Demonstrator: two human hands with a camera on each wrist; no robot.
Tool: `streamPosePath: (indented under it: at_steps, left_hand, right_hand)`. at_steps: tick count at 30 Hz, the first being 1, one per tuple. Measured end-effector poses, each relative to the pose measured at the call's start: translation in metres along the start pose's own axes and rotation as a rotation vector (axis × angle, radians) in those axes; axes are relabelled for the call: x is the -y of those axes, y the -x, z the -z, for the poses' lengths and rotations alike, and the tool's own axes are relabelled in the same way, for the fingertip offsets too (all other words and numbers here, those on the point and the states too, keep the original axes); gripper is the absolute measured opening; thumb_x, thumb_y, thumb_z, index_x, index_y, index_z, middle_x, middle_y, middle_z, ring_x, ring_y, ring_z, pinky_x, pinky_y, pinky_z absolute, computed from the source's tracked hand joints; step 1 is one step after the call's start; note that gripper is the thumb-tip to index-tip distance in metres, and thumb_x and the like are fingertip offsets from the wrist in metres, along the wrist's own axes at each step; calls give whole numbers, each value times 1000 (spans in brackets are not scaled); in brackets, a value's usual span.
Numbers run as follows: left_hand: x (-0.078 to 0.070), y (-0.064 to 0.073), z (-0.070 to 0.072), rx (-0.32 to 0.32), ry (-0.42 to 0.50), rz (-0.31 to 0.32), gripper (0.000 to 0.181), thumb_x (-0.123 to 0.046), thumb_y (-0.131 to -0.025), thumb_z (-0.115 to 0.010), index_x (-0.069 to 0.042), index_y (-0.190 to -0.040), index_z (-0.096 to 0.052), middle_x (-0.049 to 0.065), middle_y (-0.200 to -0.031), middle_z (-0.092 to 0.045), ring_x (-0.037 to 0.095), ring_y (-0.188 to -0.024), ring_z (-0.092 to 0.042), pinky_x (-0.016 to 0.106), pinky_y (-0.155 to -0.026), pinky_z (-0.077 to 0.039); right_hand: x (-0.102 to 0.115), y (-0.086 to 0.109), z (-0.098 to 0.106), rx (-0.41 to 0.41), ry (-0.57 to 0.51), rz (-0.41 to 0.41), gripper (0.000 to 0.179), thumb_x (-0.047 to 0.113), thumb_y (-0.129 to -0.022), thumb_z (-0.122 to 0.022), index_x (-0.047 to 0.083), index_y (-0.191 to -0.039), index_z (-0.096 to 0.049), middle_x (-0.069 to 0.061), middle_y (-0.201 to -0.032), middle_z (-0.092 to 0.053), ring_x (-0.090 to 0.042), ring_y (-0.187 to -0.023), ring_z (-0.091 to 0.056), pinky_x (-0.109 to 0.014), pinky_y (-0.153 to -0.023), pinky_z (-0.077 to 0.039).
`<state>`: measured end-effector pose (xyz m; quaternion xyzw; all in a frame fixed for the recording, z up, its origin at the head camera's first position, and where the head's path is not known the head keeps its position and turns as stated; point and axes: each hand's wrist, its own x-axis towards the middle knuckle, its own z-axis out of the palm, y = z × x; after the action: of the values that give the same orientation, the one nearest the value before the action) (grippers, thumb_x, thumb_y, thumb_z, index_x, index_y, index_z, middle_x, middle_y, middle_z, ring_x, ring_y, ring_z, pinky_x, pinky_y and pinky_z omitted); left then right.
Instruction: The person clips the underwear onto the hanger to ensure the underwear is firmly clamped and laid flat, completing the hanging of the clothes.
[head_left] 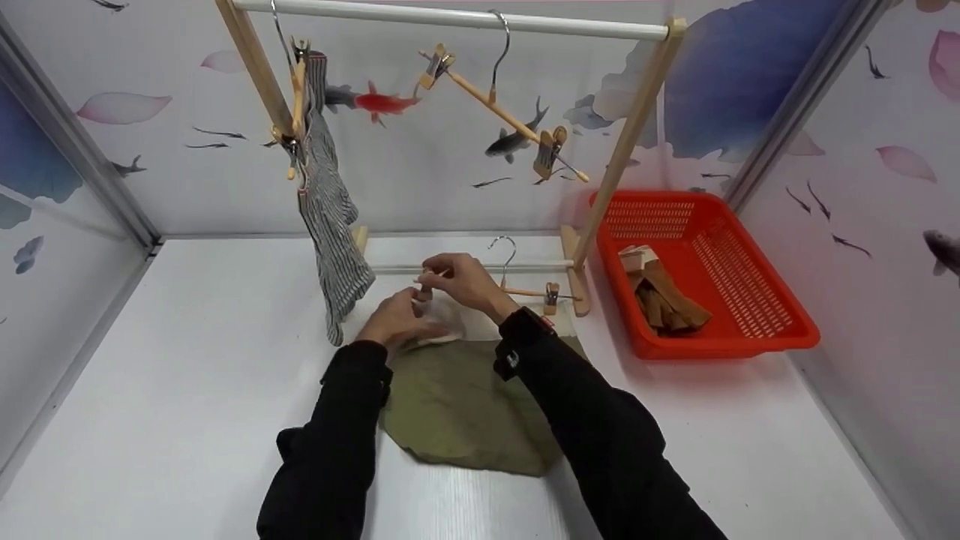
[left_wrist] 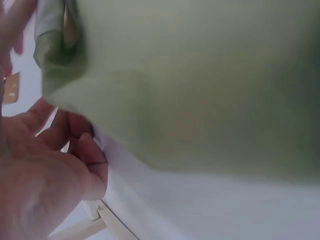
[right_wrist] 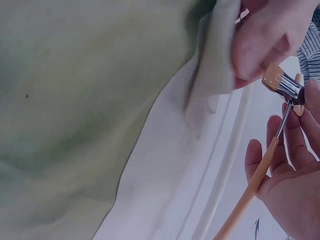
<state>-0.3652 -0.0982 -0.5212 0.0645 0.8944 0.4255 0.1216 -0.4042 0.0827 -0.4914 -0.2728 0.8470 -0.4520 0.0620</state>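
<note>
An olive-green garment [head_left: 465, 405] with an off-white band along its far edge lies on the table under both forearms. My left hand [head_left: 396, 319] pinches the garment's far left edge, where the pale cloth is folded up. Just beyond it, the fingers of my right hand [head_left: 466, 281] pinch a wooden clip [right_wrist: 272, 78] at one end of a clip hanger. The hanger's wooden bar [right_wrist: 257, 182] runs past the right palm in the right wrist view. Its other clip [head_left: 551, 298] sits by the garment's far right corner, with the metal hook standing up between.
A wooden rack [head_left: 637, 112] with a white top rail stands at the back. From it hang a striped garment [head_left: 330, 202] on the left and a bare clip hanger [head_left: 495, 105]. At right, a red basket [head_left: 750, 345] holds brown cloth [head_left: 667, 296].
</note>
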Motion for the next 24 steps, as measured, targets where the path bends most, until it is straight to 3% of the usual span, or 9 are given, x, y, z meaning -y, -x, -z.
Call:
streamPosePath:
  at_steps: [2, 4, 7, 10, 12, 15, 18, 21, 24]
  left_hand:
    - [3, -1, 3, -31, -21, -24, 45, -18, -96, -67, 2, -134, -54, 22, -121, -64, 35, -108, -61, 49, -93, -47]
    - [5, 1, 7, -32, -3, -53, 39, -17, -101, -59, 4, -134, -53, 24, -122, -63, 37, -109, -61, 50, -94, -47]
    - [5, 1, 8, 17, -34, -102, 53, -32, -97, -69, 1, -137, -54, 21, -131, -60, 36, -120, -57, 50, -100, -45]
    - [2, 1, 4, 64, -95, -188, 68, -43, -81, -85, 0, -129, -64, 18, -135, -59, 34, -123, -55, 48, -100, -46]
    - [1, 0, 1, 46, -135, -226, 58, -41, -76, -90, 0, -113, -73, 16, -125, -66, 32, -113, -60, 45, -95, -49]
    - [0, -1, 0, 16, -125, -259, 33, -30, -79, -89, -2, -94, -80, 9, -104, -75, 24, -92, -66, 39, -82, -52]
    - [2, 0, 4, 11, -122, -288, 17, -20, -83, -84, -4, -86, -82, 3, -83, -75, 15, -71, -62, 33, -68, -50]
    - [5, 1, 8, -11, -63, -267, 12, -15, -85, -80, -3, -88, -81, 2, -79, -74, 10, -65, -59, 28, -63, -47]
    - [8, 2, 13, -68, 82, -137, 15, -12, -87, -75, 2, -93, -75, 4, -80, -70, 12, -67, -57, 26, -62, -46]
  right_hand:
    - [2, 1, 1, 13, 10, 0, 36, 26, -105, -59, 7, -136, -62, -7, -126, -65, -16, -114, -60, -25, -100, -44]
    - [5, 2, 3, 31, 18, 9, 37, 26, -105, -59, 7, -136, -62, -7, -127, -65, -16, -115, -60, -24, -100, -43]
    - [8, 2, 6, 58, 30, 24, 37, 26, -105, -58, 6, -137, -62, -7, -126, -65, -15, -115, -60, -23, -100, -43]
    - [9, 1, 11, 53, 29, 33, 37, 26, -105, -60, 5, -135, -64, -7, -125, -67, -16, -113, -61, -25, -99, -45]
    - [9, 1, 15, 40, 38, 30, 36, 27, -104, -61, 6, -133, -65, -7, -125, -68, -16, -113, -62, -27, -98, -46]
    - [9, 1, 19, 21, 47, 33, 36, 27, -104, -61, 6, -133, -66, -8, -127, -67, -17, -113, -62, -28, -98, -47]
    - [9, 1, 19, 21, 43, 28, 39, 28, -104, -61, 6, -136, -64, -8, -128, -66, -18, -113, -62, -30, -97, -47]
    - [9, 1, 19, 18, 36, 15, 41, 28, -103, -62, 5, -138, -62, -9, -128, -66, -20, -112, -63, -32, -96, -48]
    - [8, 0, 19, 20, 36, 10, 41, 27, -103, -62, 5, -138, -62, -10, -128, -67, -21, -110, -63, -33, -96, -49]
